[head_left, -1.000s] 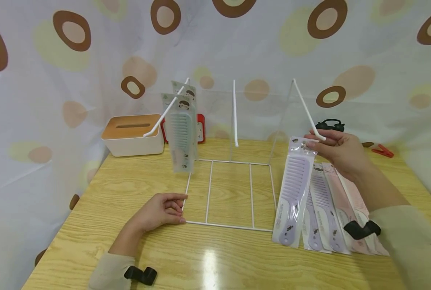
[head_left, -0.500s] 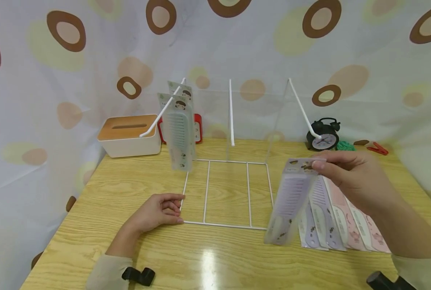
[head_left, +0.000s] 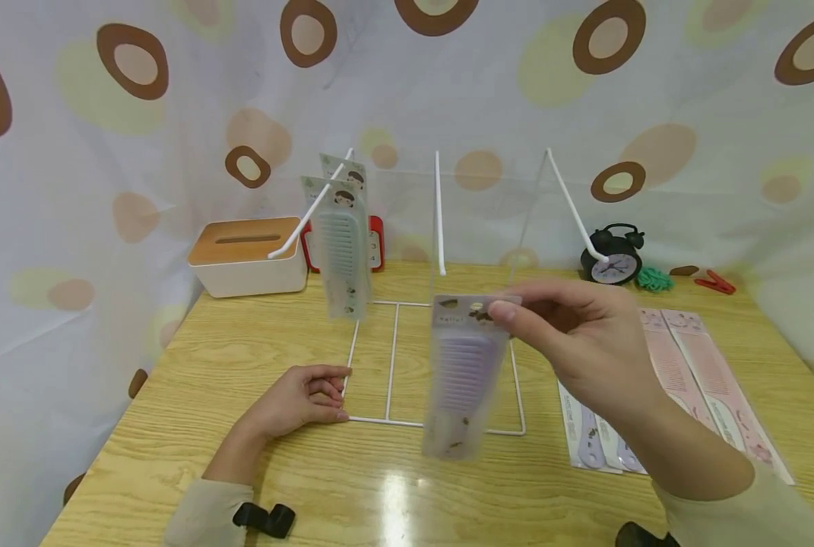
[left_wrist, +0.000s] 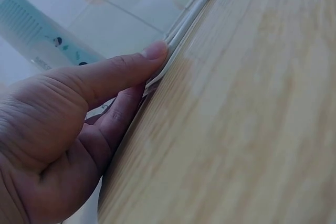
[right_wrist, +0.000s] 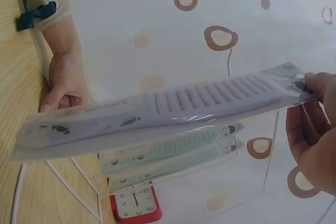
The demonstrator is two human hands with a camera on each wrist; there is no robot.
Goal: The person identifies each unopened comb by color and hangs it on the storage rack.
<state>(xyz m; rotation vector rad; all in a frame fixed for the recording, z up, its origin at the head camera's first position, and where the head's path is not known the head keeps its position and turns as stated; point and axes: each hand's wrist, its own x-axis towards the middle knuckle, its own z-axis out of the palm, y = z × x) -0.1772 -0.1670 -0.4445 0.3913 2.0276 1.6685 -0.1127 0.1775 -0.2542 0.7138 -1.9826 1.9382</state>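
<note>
pinching a purple comb (head_left: 463, 372) aloft in right fingers (head_left: 546, 291) before the white rack (head_left: 392, 365), gripping its near-left corner in left fingers (head_left: 324, 371); apparently mid-hanging, next likely needing threading onto the middle prong (head_left: 439, 220).

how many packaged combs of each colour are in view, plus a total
Green combs, hanging on the rack: 2
Purple combs, one in the right hand, the others on the table: 3
Pink combs, on the table: 2
Total: 7
</note>
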